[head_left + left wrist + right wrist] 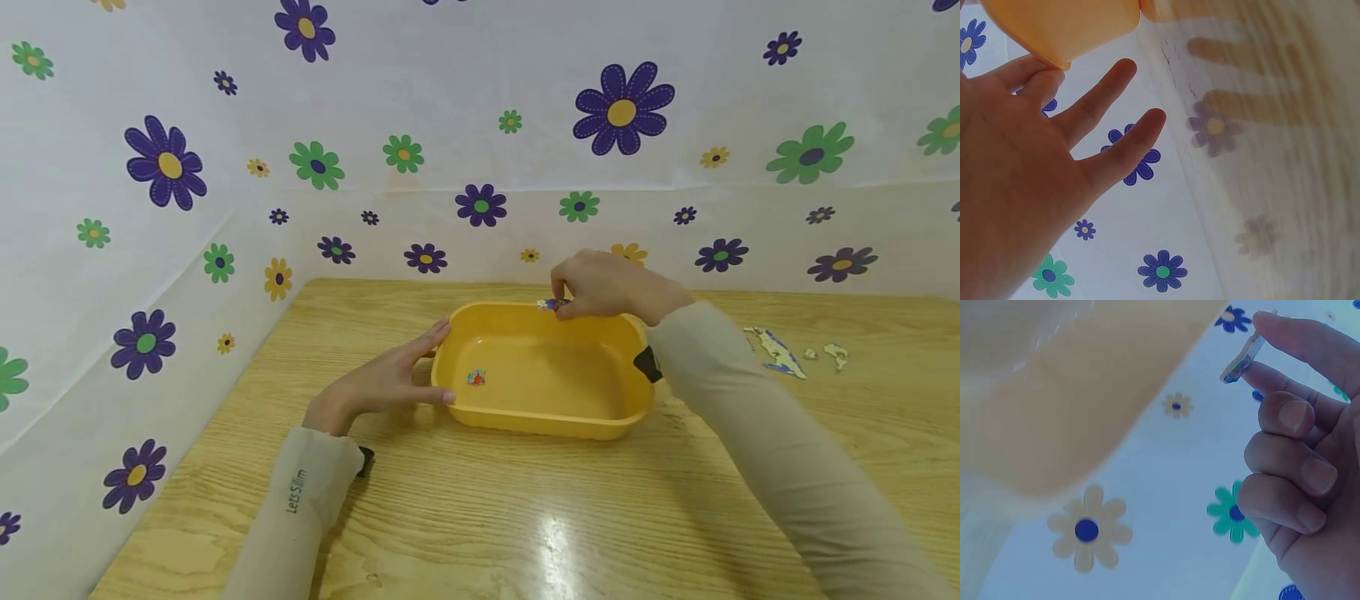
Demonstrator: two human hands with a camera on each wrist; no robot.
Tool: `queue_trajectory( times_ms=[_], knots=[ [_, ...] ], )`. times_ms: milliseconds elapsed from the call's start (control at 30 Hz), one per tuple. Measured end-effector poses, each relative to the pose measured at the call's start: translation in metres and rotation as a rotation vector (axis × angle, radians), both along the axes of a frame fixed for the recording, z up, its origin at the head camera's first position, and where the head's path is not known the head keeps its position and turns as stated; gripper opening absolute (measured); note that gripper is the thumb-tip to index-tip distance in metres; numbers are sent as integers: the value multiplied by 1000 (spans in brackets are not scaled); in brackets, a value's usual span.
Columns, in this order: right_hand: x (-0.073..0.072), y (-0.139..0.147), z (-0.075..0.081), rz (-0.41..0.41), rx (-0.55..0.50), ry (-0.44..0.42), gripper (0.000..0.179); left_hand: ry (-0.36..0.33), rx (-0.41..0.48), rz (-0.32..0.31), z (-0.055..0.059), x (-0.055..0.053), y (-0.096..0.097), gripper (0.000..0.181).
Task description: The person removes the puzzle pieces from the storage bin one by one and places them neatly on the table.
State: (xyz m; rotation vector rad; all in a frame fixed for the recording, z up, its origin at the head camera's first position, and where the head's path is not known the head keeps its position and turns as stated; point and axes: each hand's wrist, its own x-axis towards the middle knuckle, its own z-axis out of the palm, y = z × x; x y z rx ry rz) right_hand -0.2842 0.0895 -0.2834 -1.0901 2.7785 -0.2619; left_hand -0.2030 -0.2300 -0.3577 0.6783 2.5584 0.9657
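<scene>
A yellow oblong basin (pixel 540 423) rests on the wooden table. At its left end the left hand (pixel 390 375) holds the rim, with the thumb at the near corner and fingers along the far corner; in the left wrist view two of this hand's fingers (pixel 1094 106) stretch out apart from the basin. Above the far rim the right hand (pixel 603 283) pinches a small flat piece (pixel 1242 362) with a colourful print and a pale edge between thumb and index finger, its other fingers curled in. Inside the basin lies another small printed piece (pixel 476 377), partly red.
Torn-looking pale pieces with blue parts (pixel 780 352) lie right of the basin on the table (pixel 450 517), beside small scraps (pixel 836 357). A white flower-patterned sheet (pixel 450 92) hangs behind and along the left side.
</scene>
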Motion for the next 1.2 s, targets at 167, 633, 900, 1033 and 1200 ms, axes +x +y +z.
queue_trajectory(
  times_ms=[167,633,900,1033,1200],
  knots=[
    [-2,14,5,-46,3,9,15,0,1,0,1,1,0,101],
    [-5,76,6,-83,37,47,19,0,-13,3,1,-1,0,103],
    [-5,108,1,-134,27,42,20,6,-7,-5,1,0,-1,102],
    [-5,122,-3,-143,24,41,20,-6,-3,-6,1,1,0,103],
    [-3,141,-8,-180,45,20,19,-13,4,-11,0,0,1,104]
  ],
)
